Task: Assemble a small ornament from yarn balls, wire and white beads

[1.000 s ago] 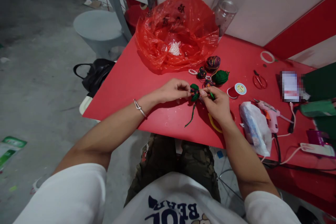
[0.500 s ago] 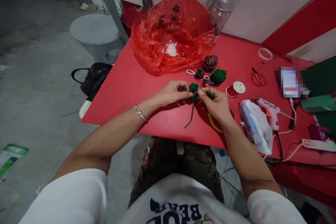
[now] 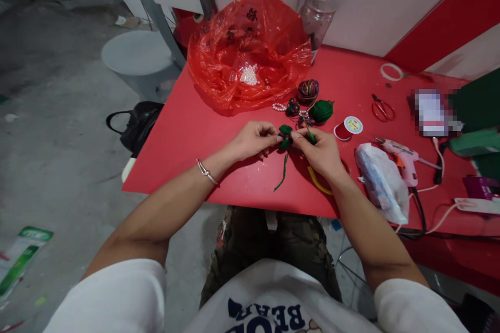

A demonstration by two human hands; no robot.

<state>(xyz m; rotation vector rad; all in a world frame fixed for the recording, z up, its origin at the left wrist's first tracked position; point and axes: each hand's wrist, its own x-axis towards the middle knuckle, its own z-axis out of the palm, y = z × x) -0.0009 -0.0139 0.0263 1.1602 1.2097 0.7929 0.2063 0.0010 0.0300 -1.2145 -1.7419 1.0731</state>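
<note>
Over the front of the red table (image 3: 172,166), a small dark green crocheted yarn piece (image 3: 285,141) is pinched between my two hands. My left hand (image 3: 255,140) is closed on its left edge with thumb and fingers. My right hand (image 3: 318,151) grips its right edge between thumb and forefinger. A slim green-handled tool (image 3: 311,137), like a crochet hook, rests in the right hand, its tip hidden. A green yarn tail (image 3: 284,171) hangs from the piece onto the tabletop. Just behind lie a green yarn ball (image 3: 322,111), a multicoloured yarn ball (image 3: 308,91) and a pearl-bead string (image 3: 278,107).
A red plastic bag (image 3: 219,78) holds white pearl beads (image 3: 249,75). Rightward are a red thread spool (image 3: 344,131), red-handled snips (image 3: 383,110), a pink glue gun (image 3: 408,164) with cords and a white plastic packet (image 3: 380,182). A curved yellow item (image 3: 319,182) lies by my right wrist.
The green piece has been turned slightly and shows more of its lobes, with both hands still pinching it. The camera view has shifted a little.
</note>
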